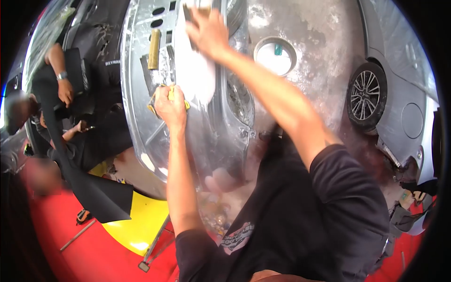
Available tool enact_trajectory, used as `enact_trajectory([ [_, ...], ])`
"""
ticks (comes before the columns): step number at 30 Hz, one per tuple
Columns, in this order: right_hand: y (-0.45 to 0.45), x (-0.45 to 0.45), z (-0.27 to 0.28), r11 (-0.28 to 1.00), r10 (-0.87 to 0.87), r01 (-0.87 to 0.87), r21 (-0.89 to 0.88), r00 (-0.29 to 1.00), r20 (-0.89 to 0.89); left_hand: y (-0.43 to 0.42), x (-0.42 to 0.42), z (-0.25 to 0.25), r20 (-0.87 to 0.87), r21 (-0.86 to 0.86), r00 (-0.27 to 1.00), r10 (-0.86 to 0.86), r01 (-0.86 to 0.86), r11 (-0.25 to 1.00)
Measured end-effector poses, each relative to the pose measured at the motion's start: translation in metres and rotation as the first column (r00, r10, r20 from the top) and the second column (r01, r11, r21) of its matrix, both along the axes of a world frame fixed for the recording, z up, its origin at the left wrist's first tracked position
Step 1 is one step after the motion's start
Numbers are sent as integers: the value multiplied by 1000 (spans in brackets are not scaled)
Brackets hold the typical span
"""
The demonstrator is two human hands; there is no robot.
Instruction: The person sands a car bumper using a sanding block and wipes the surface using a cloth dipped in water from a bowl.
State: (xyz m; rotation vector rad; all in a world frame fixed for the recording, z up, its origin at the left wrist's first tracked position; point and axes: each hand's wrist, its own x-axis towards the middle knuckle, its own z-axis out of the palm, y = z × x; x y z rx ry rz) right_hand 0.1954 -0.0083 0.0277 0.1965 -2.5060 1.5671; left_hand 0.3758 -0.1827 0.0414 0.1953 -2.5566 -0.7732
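A grey car body panel (202,136) lies in front of me, with a smooth white patch (195,80) along its middle. My right hand (210,35) reaches to the far part of this patch, its fingers closed over a sanding block (189,26) that is mostly hidden under them. Nearer to me, my left hand (171,108) grips a crumpled yellow cloth or pad (184,101) against the panel, left of the white patch. A tan, bar-shaped piece (153,49) rests on the panel beyond my left hand.
A round tub (275,55) with a green item inside stands on the floor at right. Farther right is a grey car with its wheel (366,96). Another person's hand (66,91) shows at left. A yellow panel (136,221) lies on the red floor.
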Motion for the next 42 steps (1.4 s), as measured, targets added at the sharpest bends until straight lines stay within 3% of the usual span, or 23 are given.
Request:
enact_trajectory([
  [1, -10, 39, -15, 1000, -13, 14, 9, 998, -66, -4, -3, -3, -18, -99, 1000, -2, 1, 995],
  [3, -15, 139, -37, 998, 50, -44, 43, 988, -146, 3, -8, 2, -31, -59, 999, 6, -8, 998],
  [5, 2, 213, -41, 967, 255, -254, 19, 961, -104, 6, -1, 4, 25, -6, 999, 27, -27, 1000],
  [8, 4, 104, -39, 989, 145, -146, 0, 980, -138, 7, 1, 4, 1, 40, 1000, -4, 4, 999],
  [9, 4, 42, -36, 997, 44, -39, 69, 996, -74, 8, 1, 4, 6, 17, 1000, -1, 1, 1000],
  [10, 17, -16, -19, 999, 43, -43, 9, 999, 18, 9, 1, 4, 14, 13, 1000, 4, -4, 1000],
  [12, 25, -68, 6, 975, 172, -134, -179, 961, 218, 9, 0, 5, 2, 37, 1000, -3, 3, 999],
  [14, 11, -32, -4, 1000, 0, 3, -16, 988, 154, 7, 2, 5, 25, -15, 1000, 18, -17, 1000],
  [15, 0, 16, -24, 1000, -15, 16, -12, 1000, 18, 7, -2, 5, 33, -70, 999, 32, -30, 997],
  [16, -11, 71, -45, 993, -10, 18, 117, 998, -65, 7, -7, 5, 21, -67, 999, 26, -24, 997],
  [19, 7, 140, -40, 993, 118, -119, 6, 986, -121, 11, -3, 5, 4, -21, 1000, 9, -9, 1000],
  [21, 9, 97, -42, 987, 163, -162, 21, 972, -170, 11, 1, 6, 6, -34, 1000, 13, -13, 999],
  [23, 14, -11, -21, 993, 65, -61, 100, 997, -41, 13, -1, 4, 5, -47, 1000, 29, -29, 998],
  [24, 15, -60, -19, 994, -1, 9, 106, 997, -80, 14, -2, 5, 10, -22, 1000, 20, -19, 1000],
  [25, 16, -92, -10, 997, -62, 63, 40, 998, -34, 12, -1, 7, 17, 3, 1000, 14, -14, 1000],
  [28, 0, -34, -19, 997, -76, 76, 2, 996, -46, 17, -4, 13, 34, -4, 999, 34, -34, 999],
  [32, 8, 153, -33, 975, 220, -222, -8, 971, -91, 13, -5, 7, -14, -40, 1000, 10, -11, 999],
  [35, 7, 73, -44, 986, 167, -166, 20, 983, -82, 9, -1, 8, -1, -23, 1000, -29, 29, 999],
  [36, 1, 14, -47, 995, -21, 33, 92, 991, -136, 9, 1, 9, 5, -29, 1000, -13, 13, 999],
  [37, 17, -44, -25, 999, 16, -15, -34, 999, 37, 11, 1, 11, 14, -10, 1000, -16, 16, 1000],
  [38, 23, -92, -22, 999, 6, -2, 51, 997, -79, 12, 0, 12, 24, 11, 999, -24, 24, 1000],
  [41, 15, -77, -6, 996, -10, 7, 91, 999, 32, 12, -3, 10, 19, 25, 1000, -4, 4, 1000],
  [42, 6, -27, -16, 1000, 4, -4, 4, 1000, 23, 13, -4, 12, 17, 32, 1000, 10, -10, 999],
])
